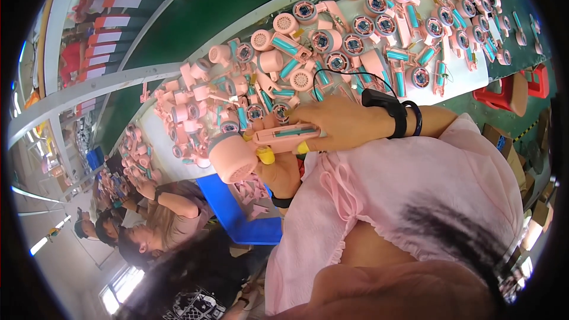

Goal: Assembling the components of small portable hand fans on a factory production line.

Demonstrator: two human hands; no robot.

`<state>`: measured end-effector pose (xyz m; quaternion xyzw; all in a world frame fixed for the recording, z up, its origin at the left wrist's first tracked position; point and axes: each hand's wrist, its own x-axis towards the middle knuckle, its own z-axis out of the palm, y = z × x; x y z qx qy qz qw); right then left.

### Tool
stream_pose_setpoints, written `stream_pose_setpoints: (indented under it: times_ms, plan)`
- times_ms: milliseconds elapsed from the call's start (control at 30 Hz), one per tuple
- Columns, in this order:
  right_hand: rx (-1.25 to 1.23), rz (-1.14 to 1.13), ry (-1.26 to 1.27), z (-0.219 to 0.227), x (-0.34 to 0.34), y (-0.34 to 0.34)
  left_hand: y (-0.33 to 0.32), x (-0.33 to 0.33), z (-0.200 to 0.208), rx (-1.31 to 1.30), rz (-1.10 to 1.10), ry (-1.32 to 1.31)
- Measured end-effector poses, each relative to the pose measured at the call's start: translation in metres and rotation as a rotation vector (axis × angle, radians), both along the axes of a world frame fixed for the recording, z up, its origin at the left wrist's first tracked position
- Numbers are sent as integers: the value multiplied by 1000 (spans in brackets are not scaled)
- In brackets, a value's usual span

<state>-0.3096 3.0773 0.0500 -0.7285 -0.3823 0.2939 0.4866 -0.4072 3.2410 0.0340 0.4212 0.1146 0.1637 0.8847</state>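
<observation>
Both my hands are on one pink handheld fan housing, with a round grilled head (232,159) and a handle (285,136) whose open side shows a teal strip inside. My left hand (277,172) is closed around the handle near the head, from below, with a yellow cover on a finger. My right hand (335,120) grips the handle's other end, fingers bent over it; another yellow finger cover shows beneath. Just beyond my hands lie several similar pink units (301,79), some with teal cylindrical cells (285,45) in their handles and round heads open on circuit boards.
The white table (456,86) curves away right and left, crowded with pink parts. A blue bin (261,231) with small pink pieces stands below at left. Co-workers (172,207) sit farther left. Red stools (510,92) and cardboard boxes (504,154) are at right.
</observation>
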Motion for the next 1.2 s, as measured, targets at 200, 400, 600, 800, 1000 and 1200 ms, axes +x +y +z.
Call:
stream_pose_setpoints:
  times_ms: [200, 400, 600, 800, 1000, 1200]
  plan:
    - [-8, 49, 79, -6, -3, 2, -1, 6, 2, -6, 45, 6]
    - [75, 32, 267, 1, 2, 1, 4, 7, 0, -19, 71, 68]
    - [122, -18, 508, -24, 1, 5, 4, 30, 5, 5, 3, 59]
    - [240, -31, 779, -38, 8, 2, 1, 61, 13, 140, -174, 97]
    - [83, -57, 581, -36, 34, -16, 66, 176, -14, 486, -268, 333]
    - [-29, -78, 334, -53, 52, -33, 152, 318, -117, 1007, -118, 170]
